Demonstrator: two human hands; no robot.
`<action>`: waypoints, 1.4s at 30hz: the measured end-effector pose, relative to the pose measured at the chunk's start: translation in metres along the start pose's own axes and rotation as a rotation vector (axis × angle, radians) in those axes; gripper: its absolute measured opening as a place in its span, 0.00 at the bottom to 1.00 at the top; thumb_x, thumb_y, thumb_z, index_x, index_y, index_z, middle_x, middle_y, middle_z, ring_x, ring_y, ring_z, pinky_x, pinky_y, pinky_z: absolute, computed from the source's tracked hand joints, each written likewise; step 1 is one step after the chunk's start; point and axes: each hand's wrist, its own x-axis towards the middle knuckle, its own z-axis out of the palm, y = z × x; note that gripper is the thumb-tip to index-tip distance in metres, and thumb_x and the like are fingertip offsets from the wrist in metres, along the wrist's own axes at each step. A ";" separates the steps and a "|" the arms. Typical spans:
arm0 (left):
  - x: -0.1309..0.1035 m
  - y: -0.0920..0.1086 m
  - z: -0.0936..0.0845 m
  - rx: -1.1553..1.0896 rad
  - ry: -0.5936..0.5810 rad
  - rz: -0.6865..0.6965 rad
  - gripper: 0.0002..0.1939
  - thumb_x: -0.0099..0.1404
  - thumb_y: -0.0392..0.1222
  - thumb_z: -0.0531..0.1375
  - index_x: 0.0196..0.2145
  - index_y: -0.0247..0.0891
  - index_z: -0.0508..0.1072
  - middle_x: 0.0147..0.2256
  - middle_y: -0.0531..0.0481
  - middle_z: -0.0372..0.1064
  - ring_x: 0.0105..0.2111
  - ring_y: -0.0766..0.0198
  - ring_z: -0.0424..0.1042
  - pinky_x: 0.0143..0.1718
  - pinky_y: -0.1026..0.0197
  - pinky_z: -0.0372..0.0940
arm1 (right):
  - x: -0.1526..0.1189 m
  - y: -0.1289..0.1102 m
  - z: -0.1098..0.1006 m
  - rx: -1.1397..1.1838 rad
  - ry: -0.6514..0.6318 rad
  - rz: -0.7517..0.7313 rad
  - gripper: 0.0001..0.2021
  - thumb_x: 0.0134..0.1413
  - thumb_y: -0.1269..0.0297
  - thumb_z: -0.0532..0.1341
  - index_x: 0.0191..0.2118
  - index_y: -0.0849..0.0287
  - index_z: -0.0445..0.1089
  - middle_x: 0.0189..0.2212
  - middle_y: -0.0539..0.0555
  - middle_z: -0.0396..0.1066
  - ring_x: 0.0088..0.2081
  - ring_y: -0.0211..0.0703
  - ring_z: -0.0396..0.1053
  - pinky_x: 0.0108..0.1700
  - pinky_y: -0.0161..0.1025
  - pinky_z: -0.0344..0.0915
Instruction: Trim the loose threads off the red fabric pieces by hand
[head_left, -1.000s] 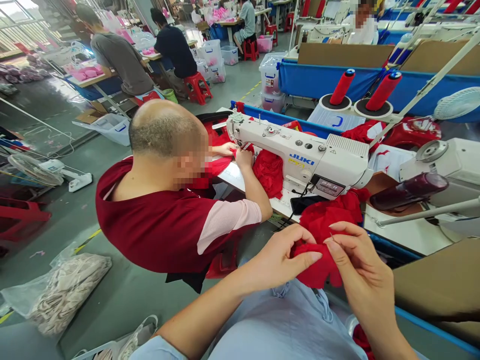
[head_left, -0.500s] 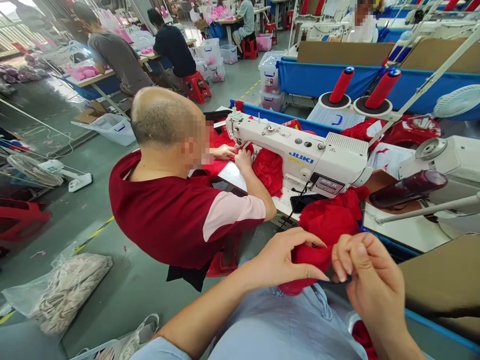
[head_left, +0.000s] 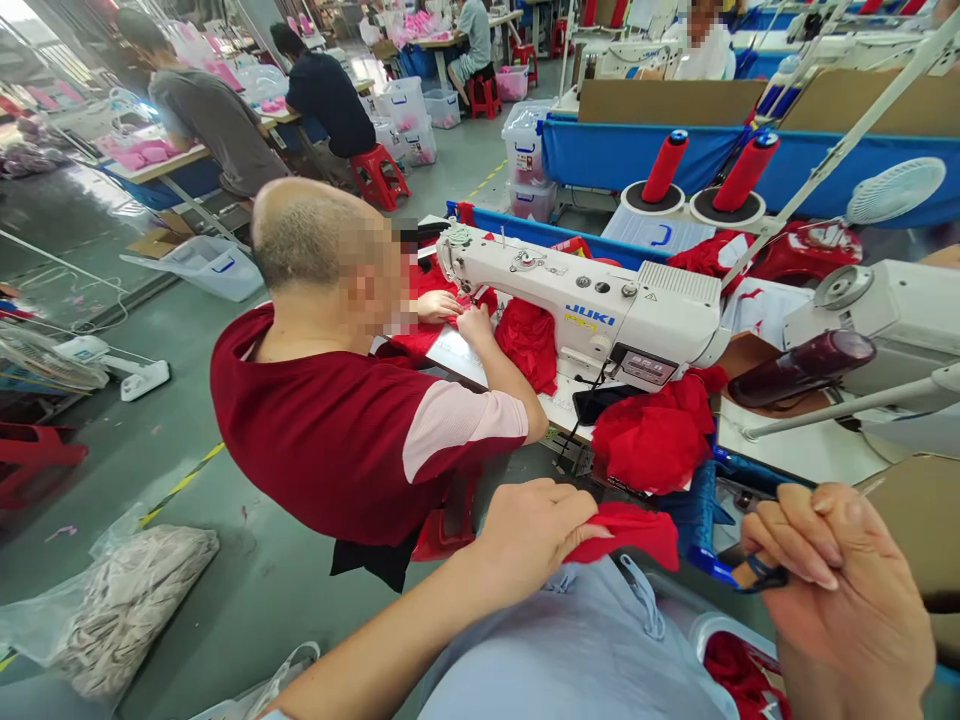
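My left hand [head_left: 536,530] pinches a small piece of red fabric [head_left: 637,533] and holds it over my lap in pale blue clothing. My right hand [head_left: 847,590] is off to the lower right, apart from the fabric, with its fingers closed on a small dark tool [head_left: 757,575] that looks like thread snips. Just beyond my hands, a heap of red fabric [head_left: 652,435] lies at the edge of the work table, beside a blue rim.
A person in a dark red top [head_left: 337,430] sits close ahead on the left, sewing red cloth at a white Juki machine [head_left: 600,310]. Two red thread cones [head_left: 664,165] stand behind it. A maroon bottle [head_left: 802,365] lies at right. A bag of pale material [head_left: 120,590] sits on the floor.
My right hand left the red fabric and drew back to the lower right, now gripping the small tool. My left hand lowered the fabric toward my lap.
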 end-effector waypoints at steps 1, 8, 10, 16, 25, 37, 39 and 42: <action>-0.001 -0.002 -0.001 0.009 -0.010 -0.003 0.21 0.72 0.53 0.46 0.30 0.38 0.70 0.27 0.51 0.70 0.26 0.65 0.64 0.25 0.62 0.48 | 0.001 0.002 0.000 -0.024 0.007 -0.045 0.14 0.58 0.59 0.62 0.24 0.54 0.62 0.15 0.43 0.44 0.15 0.33 0.40 0.18 0.37 0.42; -0.004 -0.006 -0.023 -0.051 -0.045 -0.085 0.16 0.72 0.49 0.47 0.38 0.38 0.70 0.36 0.48 0.69 0.35 0.62 0.66 0.35 0.62 0.59 | 0.015 0.021 -0.023 -1.097 -0.570 -0.476 0.15 0.59 0.51 0.59 0.27 0.54 0.71 0.20 0.49 0.66 0.21 0.38 0.64 0.21 0.35 0.54; -0.006 -0.006 -0.022 -0.008 -0.109 -0.064 0.14 0.72 0.45 0.47 0.39 0.38 0.70 0.37 0.48 0.68 0.35 0.62 0.65 0.33 0.63 0.58 | 0.017 0.021 -0.025 -1.057 -0.617 -0.404 0.18 0.58 0.51 0.59 0.21 0.55 0.64 0.18 0.46 0.59 0.19 0.36 0.58 0.20 0.34 0.52; -0.016 -0.001 -0.011 -0.041 -0.151 -0.036 0.17 0.73 0.43 0.46 0.30 0.37 0.67 0.27 0.53 0.63 0.24 0.67 0.59 0.24 0.63 0.49 | 0.004 0.023 0.001 -0.402 -0.216 -0.246 0.22 0.55 0.62 0.66 0.21 0.55 0.50 0.20 0.44 0.50 0.23 0.36 0.51 0.24 0.34 0.50; -0.017 -0.005 -0.020 -0.421 -0.247 -0.004 0.15 0.72 0.45 0.49 0.34 0.37 0.71 0.36 0.49 0.68 0.36 0.64 0.65 0.38 0.64 0.59 | -0.008 0.034 0.021 -0.399 -0.328 -0.239 0.20 0.59 0.66 0.62 0.22 0.55 0.50 0.20 0.44 0.51 0.23 0.35 0.50 0.24 0.33 0.51; 0.006 0.026 0.006 -0.391 0.078 0.019 0.19 0.72 0.43 0.49 0.24 0.37 0.64 0.23 0.55 0.59 0.23 0.69 0.58 0.26 0.65 0.52 | -0.009 0.049 0.023 -0.692 -0.156 -0.691 0.19 0.59 0.76 0.59 0.24 0.55 0.49 0.21 0.43 0.50 0.22 0.33 0.51 0.25 0.35 0.51; 0.001 0.023 0.007 -0.243 0.148 0.076 0.19 0.73 0.43 0.46 0.25 0.37 0.65 0.22 0.54 0.62 0.22 0.69 0.59 0.24 0.64 0.50 | -0.003 0.053 0.020 -0.733 -0.089 -0.754 0.20 0.58 0.76 0.60 0.23 0.55 0.49 0.20 0.42 0.50 0.21 0.33 0.51 0.25 0.35 0.51; -0.004 0.022 0.008 -0.108 0.211 0.123 0.19 0.73 0.42 0.45 0.27 0.36 0.68 0.22 0.54 0.65 0.21 0.70 0.60 0.22 0.64 0.50 | 0.004 0.055 0.016 -0.800 -0.008 -0.811 0.21 0.57 0.75 0.60 0.22 0.54 0.48 0.19 0.42 0.50 0.20 0.33 0.50 0.24 0.36 0.50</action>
